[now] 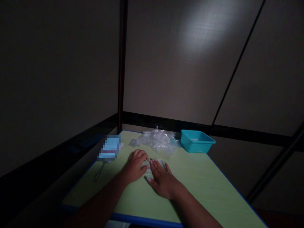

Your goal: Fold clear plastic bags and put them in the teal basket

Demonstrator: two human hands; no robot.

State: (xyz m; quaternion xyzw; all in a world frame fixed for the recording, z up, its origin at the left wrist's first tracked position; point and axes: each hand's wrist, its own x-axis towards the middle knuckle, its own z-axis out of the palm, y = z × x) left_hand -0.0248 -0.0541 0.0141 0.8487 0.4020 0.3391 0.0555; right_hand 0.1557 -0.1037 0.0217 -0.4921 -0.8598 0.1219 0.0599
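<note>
A small clear plastic bag lies flat on the pale green table, partly covered by my hands. My right hand rests on it palm down, with fingers stretched forward and the thumb out to the side. At the bag's left edge is my left hand, its fingers bent and its thumb a little apart from them, with some film showing in the gap. Just beyond my hands spreads a loose heap of crumpled clear plastic bags.
A turquoise plastic basin stands at the table's far right edge, with something pale inside. At the left edge is a blurred-out light blue item, with a looped cord beside it. Grey wall panels rise behind the table.
</note>
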